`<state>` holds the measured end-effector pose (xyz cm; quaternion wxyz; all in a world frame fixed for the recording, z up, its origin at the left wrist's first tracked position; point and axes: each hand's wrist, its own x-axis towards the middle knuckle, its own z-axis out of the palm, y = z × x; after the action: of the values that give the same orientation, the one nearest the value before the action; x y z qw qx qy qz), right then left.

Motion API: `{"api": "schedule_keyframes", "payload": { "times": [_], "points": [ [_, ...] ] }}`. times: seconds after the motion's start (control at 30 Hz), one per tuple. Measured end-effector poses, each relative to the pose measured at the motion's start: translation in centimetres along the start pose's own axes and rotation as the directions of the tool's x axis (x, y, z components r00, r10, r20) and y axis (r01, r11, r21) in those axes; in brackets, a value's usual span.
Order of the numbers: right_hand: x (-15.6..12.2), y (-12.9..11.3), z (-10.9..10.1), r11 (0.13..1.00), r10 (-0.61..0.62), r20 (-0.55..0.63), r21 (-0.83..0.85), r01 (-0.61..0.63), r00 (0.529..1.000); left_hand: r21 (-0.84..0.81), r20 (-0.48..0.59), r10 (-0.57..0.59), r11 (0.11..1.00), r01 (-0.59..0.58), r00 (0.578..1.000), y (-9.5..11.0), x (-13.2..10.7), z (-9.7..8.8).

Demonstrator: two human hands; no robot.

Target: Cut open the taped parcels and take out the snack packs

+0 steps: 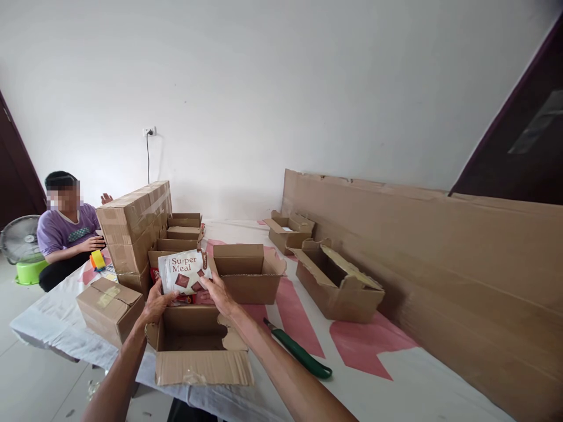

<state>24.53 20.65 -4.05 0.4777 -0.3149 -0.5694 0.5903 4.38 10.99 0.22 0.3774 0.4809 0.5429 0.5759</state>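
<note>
Both hands, left hand (155,305) and right hand (220,296), clamped on one white packet (182,272) printed "Super Meal" with brown squares, above open cardboard box (197,346).

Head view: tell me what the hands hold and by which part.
One white Super Meal packet: left hand at its lower left corner, right hand at its lower right edge, above an open cardboard box.

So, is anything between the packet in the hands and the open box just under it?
Nothing visible is. The left hand and right hand hold the packet over the far edge of the box, whose flaps lie open.
</note>
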Motion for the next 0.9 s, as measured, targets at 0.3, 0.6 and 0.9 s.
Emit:
{"api": "schedule_keyframes", "payload": {
  "times": [0.3, 0.6, 0.9],
  "points": [
    [-0.2, -0.2, 0.0, 0.998, -0.056, -0.012, -0.037, 0.055, 0.998, -0.011, -0.003, 0.006, 1.0, -0.006, 1.0, 0.1, 0.0, 0.1],
    [-0.8, -1.2, 0.1, 0.997, -0.064, 0.008, -0.043, 0.064, 0.998, -0.039, -0.004, 0.025, 0.999, -0.026, 1.0, -0.1, -0.1, 0.1],
    [-1.5, -2.8, 0.2, 0.988, -0.132, 0.008, -0.077, 0.133, 0.991, 0.007, 0.001, 0.054, 0.999, -0.054, 0.999, -0.6, 0.1, -0.1]
  ]
}}
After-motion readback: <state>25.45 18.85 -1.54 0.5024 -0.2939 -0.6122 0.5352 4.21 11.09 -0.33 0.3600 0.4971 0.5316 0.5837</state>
